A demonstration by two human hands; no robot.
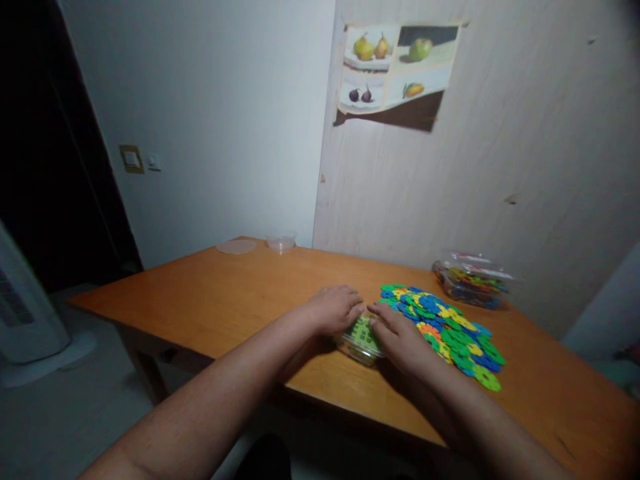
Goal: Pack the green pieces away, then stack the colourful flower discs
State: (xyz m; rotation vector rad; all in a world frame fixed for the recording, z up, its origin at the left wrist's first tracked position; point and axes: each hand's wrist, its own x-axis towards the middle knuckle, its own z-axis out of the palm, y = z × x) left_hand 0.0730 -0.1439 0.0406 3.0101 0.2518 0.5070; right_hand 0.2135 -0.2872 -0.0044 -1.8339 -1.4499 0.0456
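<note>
My left hand (334,308) and my right hand (400,337) rest side by side on a small clear plastic container (361,341) that holds green pieces, near the front edge of the orange wooden table (225,300). Both hands press on its top and sides, fingertips almost meeting. Just right of my right hand lies a flat heap of colourful plastic interlocking discs (450,330), green, blue, yellow and orange.
A clear bag of more coloured pieces (473,280) lies at the back right by the wall. A small clear tub (281,243) and a flat lid (237,247) sit at the table's far edge. A fruit poster (397,67) hangs on the wall. A white fan (25,313) stands at left.
</note>
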